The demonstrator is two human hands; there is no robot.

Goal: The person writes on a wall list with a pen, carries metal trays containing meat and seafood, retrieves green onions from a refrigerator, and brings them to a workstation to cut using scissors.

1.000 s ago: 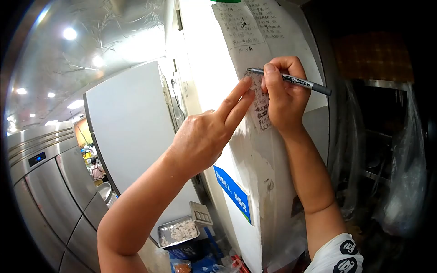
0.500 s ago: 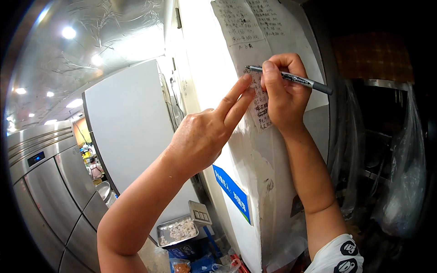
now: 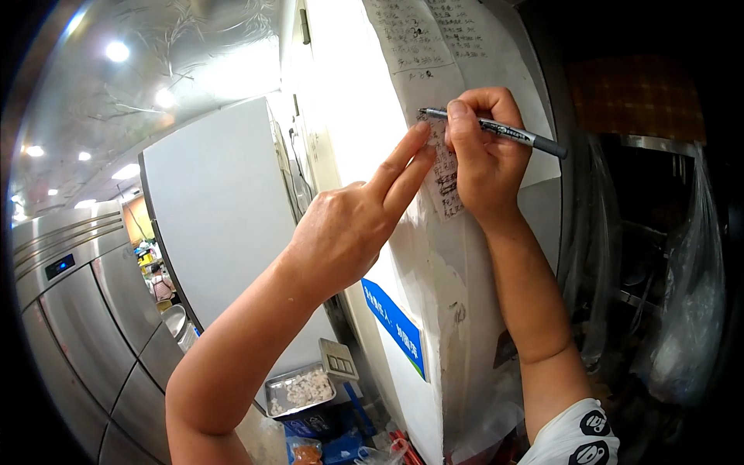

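A long paper strip with handwriting point(image 3: 418, 54) hangs on the side of a white wall or cabinet. My right hand point(image 3: 488, 151) grips a grey and black pen point(image 3: 511, 133), its tip touching the strip near the middle. Just left of the tip and below it, two stretched fingers of my left hand point(image 3: 349, 221) press on the paper. The left hand holds nothing, its other fingers partly hidden. Another written sheet point(image 3: 465, 39) lies beside the strip at the top.
A blue sign point(image 3: 394, 325) is fixed below the paper. Lower down stands a metal tray with white pieces point(image 3: 302, 390). Steel cabinets point(image 3: 74, 310) and a white door panel point(image 3: 217, 209) are on the left, plastic sheeting point(image 3: 682, 310) on the right. A person point(image 3: 160, 285) is far back.
The pen tip has shifted very slightly upward on the paper. Both hands otherwise keep nearly the same place, with the left fingers still against the strip.
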